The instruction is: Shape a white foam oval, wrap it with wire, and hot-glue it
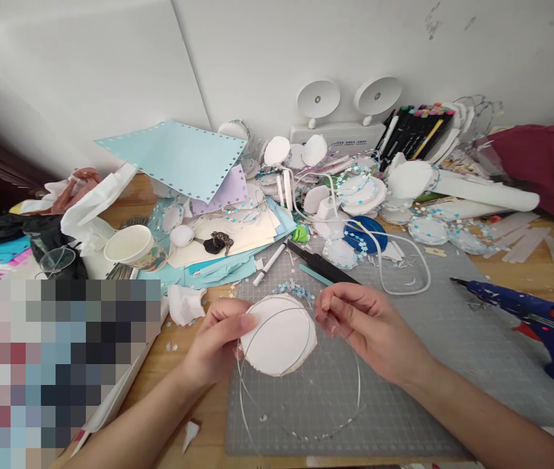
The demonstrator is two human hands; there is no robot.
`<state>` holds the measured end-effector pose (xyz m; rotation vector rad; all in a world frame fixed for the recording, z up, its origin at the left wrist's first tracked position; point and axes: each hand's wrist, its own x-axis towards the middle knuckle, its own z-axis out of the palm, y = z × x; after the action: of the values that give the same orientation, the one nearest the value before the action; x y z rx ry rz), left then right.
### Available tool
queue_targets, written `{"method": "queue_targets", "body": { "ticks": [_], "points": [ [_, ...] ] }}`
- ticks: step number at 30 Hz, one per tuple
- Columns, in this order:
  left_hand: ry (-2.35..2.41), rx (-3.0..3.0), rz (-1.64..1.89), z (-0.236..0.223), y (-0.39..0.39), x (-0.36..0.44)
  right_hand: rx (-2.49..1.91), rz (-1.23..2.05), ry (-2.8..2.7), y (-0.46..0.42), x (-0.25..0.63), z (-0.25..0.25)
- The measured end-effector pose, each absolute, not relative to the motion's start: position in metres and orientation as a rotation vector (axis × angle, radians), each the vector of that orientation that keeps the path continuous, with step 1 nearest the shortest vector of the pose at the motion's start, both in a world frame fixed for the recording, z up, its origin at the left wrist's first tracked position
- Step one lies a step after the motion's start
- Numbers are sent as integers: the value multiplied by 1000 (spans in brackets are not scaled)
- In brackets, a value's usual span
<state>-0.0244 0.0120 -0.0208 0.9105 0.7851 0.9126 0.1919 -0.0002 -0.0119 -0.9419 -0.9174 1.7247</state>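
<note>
My left hand [223, 335] grips a white, roughly cut round disc [281, 335] by its left edge, thumb on top. A thin wire [359, 378] loops across the disc and hangs below it over the mat, with small beads or stars along its lower curve. My right hand [360, 326] is to the right of the disc, thumb and fingertips pinched together on the wire. Small blue and white stars [291, 288] lie just behind the disc. Similar white discs [362, 192] trimmed with blue-and-white strings are piled farther back.
A grey cutting mat [404, 404] covers the wooden table. To the right rests a blue glue gun [526, 319] with a red light. Behind are black scissors [320, 264], a white cable [423, 286], markers [414, 133], a paper cup [135, 247] and blue starred paper [174, 159].
</note>
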Motion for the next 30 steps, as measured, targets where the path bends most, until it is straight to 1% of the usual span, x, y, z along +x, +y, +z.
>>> {"method": "queue_targets", "body": {
  "ticks": [6,16,22,30],
  "points": [
    [744,890,925,-21,12,-24,-892,1843,-863,-2,191,-11],
    [727,878,961,-18,11,-23,-898,1695,-930,-1,189,-10],
    [745,882,1001,-19,11,-21,-961,1805,-841,-1,190,-13],
    [752,900,1016,-23,8,-21,-947,1842,-978,-2,188,-15]
  ]
}}
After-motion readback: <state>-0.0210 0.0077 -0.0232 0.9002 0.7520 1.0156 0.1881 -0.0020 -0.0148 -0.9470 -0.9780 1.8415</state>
